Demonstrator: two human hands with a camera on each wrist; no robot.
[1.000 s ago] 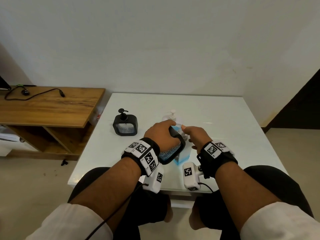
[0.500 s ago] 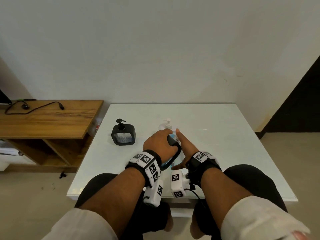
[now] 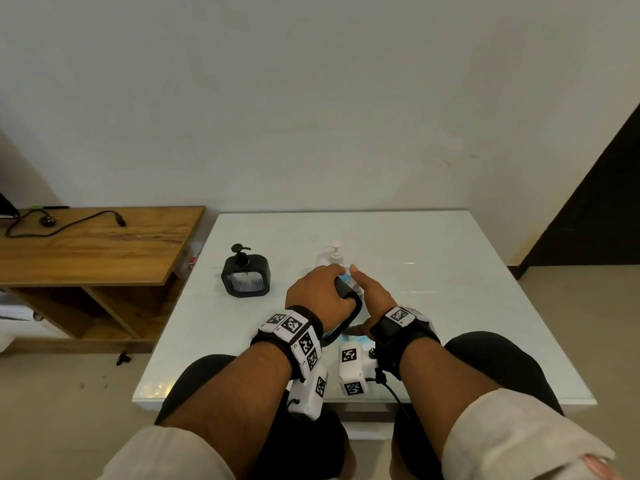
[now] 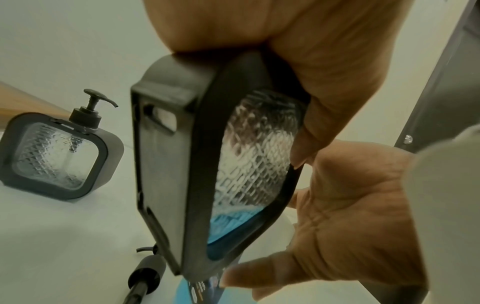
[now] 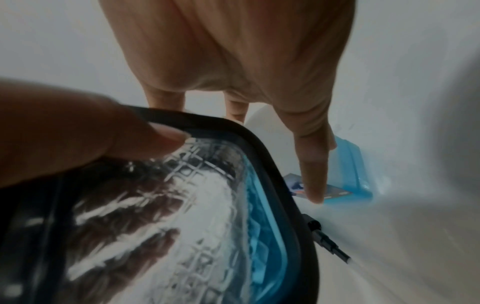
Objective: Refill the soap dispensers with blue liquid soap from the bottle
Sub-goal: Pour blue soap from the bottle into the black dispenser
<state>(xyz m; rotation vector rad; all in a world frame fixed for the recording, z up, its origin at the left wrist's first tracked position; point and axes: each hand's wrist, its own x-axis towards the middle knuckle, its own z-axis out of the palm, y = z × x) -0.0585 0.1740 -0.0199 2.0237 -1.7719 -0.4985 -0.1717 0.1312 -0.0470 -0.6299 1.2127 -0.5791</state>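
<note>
A: How does the dispenser (image 4: 207, 164) in the hand look?

B: It is a square one with a black frame and a clear window with a diamond pattern. It is tilted, and a little blue soap (image 4: 228, 228) sits in its low corner. It has no pump on top. A black pump part (image 4: 145, 273) lies on the white table (image 3: 450, 271) just under it.

A: Who holds it?

B: The left hand (image 3: 322, 296) grips it from above, fingers curled over the frame, thumb on the window. It is near the front middle of the table.

A: And the right hand (image 3: 372, 296)?

B: It is spread wide, fingers straight, just beside the dispenser. One fingertip (image 5: 315, 197) reaches down to the blue soap bottle (image 5: 350, 170), which stands right behind the dispenser. I cannot tell if it really touches it.

A: What else is there?

B: A second black dispenser (image 3: 246, 275), with its pump on, stands to the left, well apart. A white pump bottle (image 3: 330, 256) stands behind the hands. On the wooden shelf (image 3: 86, 251) at the left lies a black cable (image 3: 69, 223).

A: What differs from one second ago?

B: Then the right hand was beside the dispenser with the fingers bent. Now its palm is turned to the dispenser and the fingers are straight. The left hand keeps the same grip.
</note>
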